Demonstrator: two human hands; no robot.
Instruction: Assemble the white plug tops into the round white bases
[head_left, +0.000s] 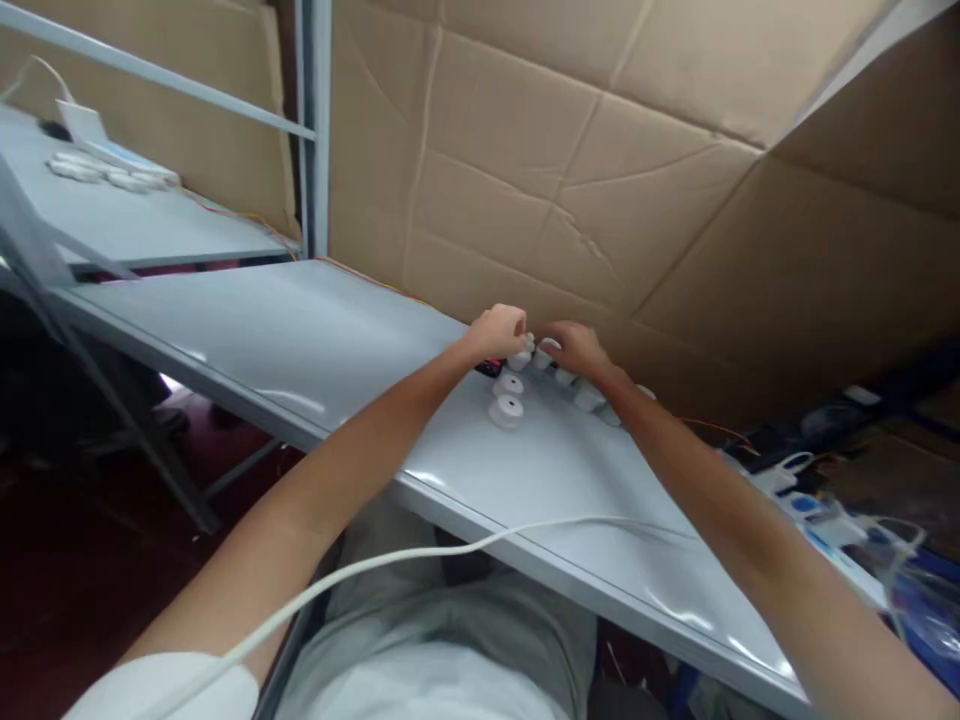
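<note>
Both hands are at the back of the grey table, near the cardboard wall. My left hand is closed, its fingers curled down over a small white piece; the fingertips are partly hidden, so what they grip is unclear. Beside it, my right hand has its fingers bent round another white rounded piece. Nearer to me stand two white round pieces, a smaller one and a larger one, each with a dark spot in its top. A black and red item lies under my left wrist.
More white pieces stand along the wall by my right forearm. A white cable crosses in front of me. Metal shelf post and cardboard wall bound the back. White parts lie on the left table; cluttered power strips are at right.
</note>
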